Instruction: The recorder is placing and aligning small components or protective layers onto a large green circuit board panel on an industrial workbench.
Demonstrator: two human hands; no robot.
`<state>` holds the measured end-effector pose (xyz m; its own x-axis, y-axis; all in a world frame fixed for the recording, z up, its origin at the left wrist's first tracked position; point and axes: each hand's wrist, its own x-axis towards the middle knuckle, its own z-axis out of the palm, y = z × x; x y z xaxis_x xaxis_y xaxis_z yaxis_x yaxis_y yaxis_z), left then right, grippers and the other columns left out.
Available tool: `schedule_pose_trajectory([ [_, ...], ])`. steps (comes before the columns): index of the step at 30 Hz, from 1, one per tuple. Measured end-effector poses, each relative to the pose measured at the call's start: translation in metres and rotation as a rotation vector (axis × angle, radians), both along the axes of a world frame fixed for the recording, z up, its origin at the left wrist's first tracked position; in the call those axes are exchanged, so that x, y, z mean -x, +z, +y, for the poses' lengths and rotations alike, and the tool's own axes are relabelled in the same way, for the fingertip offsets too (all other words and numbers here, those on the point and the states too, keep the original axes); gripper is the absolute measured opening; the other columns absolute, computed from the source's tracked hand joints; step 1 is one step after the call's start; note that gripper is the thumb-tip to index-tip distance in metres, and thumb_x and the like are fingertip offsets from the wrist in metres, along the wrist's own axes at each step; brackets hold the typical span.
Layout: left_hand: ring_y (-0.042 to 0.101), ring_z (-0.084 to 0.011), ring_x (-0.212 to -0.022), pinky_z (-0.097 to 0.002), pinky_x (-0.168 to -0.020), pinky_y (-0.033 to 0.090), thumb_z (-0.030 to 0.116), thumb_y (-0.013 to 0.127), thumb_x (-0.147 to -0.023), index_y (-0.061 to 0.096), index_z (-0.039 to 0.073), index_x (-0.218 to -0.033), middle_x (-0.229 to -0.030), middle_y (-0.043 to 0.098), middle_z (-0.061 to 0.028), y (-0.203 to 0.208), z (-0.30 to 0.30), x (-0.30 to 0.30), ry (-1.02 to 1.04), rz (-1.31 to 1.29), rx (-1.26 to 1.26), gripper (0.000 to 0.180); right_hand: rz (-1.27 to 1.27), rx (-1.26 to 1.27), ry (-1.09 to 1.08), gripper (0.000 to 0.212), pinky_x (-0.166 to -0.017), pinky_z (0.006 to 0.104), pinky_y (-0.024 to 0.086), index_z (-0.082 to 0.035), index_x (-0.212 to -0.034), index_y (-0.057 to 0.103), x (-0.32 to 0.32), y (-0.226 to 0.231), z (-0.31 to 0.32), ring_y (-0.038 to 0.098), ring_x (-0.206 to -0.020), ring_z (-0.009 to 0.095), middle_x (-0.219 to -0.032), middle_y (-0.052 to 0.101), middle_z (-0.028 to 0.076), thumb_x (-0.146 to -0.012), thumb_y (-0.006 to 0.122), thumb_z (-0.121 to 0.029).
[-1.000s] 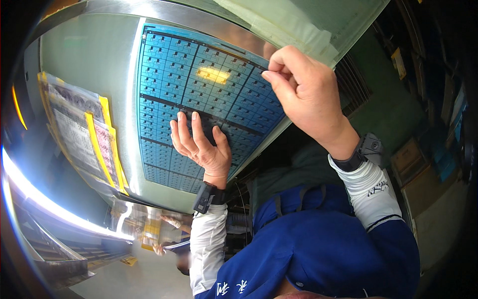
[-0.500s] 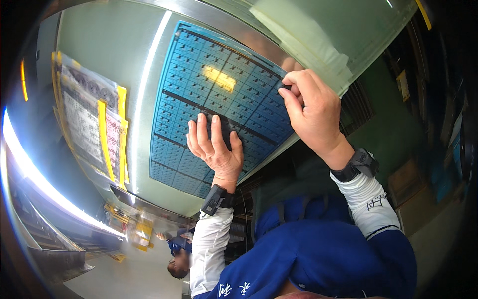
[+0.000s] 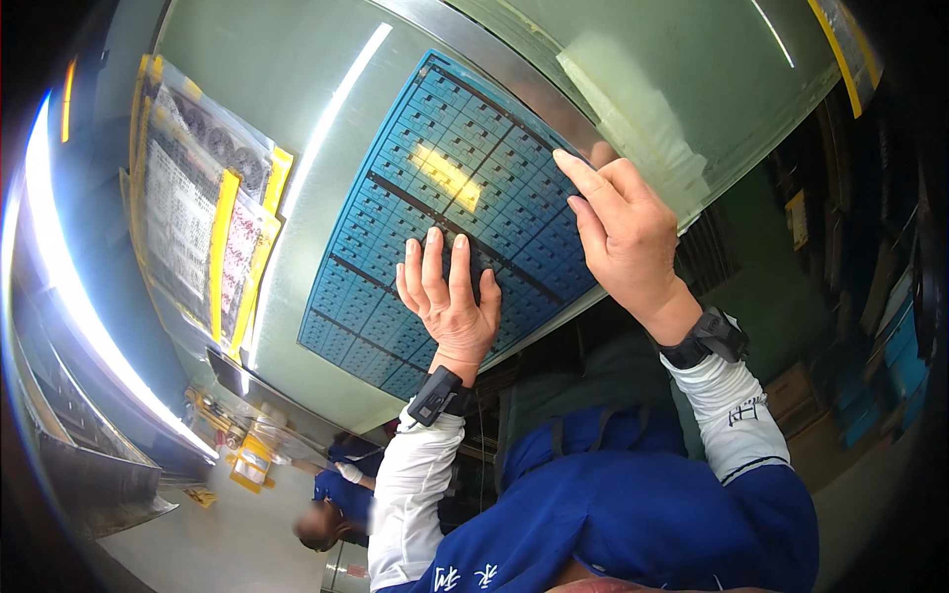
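A blue sheet [image 3: 390, 222] with a grid of thin lines, small dark marks and several black bands lies flat on the table. My left hand [image 3: 457, 306] rests on its lower middle part, fingers stretched and thumb apart, holding nothing visible. At the right corner of the sheet is my right hand [image 3: 628, 232]. Its index finger points out along the sheet's edge and its thumb stands away from it, with the other fingers bent. Nothing shows between that thumb and index finger. A yellow light reflection crosses the sheet's upper part.
The pale green table [image 3: 267, 128] has a metal strip [image 3: 465, 40] beyond the sheet. Printed papers in yellow-edged clear sleeves [image 3: 203, 208] are at the left. A whitish translucent sheet [image 3: 633, 119] lies at the far right. Another person [image 3: 341, 494] stands at the lower left.
My right hand has gone from a pinch at a dark bit by the sheet's corner to an outstretched index finger. My left hand stays on the sheet. The whole view has shifted slightly.
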<state>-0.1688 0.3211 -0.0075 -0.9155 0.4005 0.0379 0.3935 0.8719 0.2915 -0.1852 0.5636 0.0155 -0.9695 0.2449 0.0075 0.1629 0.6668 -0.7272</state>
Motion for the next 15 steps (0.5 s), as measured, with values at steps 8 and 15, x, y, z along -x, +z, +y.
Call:
schedule_pose_trajectory([
  [8,0.037,-0.0414,-0.151,-0.0577,-0.124,0.025,0.023,0.068,-0.093,0.055,0.011,-0.148,-0.160,0.046,-0.0168,0.001,-0.001,-0.001,0.005,-0.001,0.007,0.058,0.065,-0.124,0.157,0.051,-0.095,0.0420,0.051,-0.007,-0.136,0.069,0.029,0.002,-0.007,0.063,-0.107,0.027,-0.124,0.065,0.007,-0.085,0.075,-0.001],
  [15,0.037,-0.0421,-0.151,-0.0591,-0.124,0.023,0.022,0.070,-0.091,0.056,0.011,-0.147,-0.159,0.046,-0.0167,0.000,-0.001,-0.001,0.019,-0.015,-0.007,0.059,0.061,-0.264,0.314,0.061,-0.124,0.0493,0.028,-0.005,-0.148,0.058,0.038,-0.011,-0.013,0.043,-0.148,0.026,-0.157,0.052,0.007,-0.091,0.074,-0.020],
])
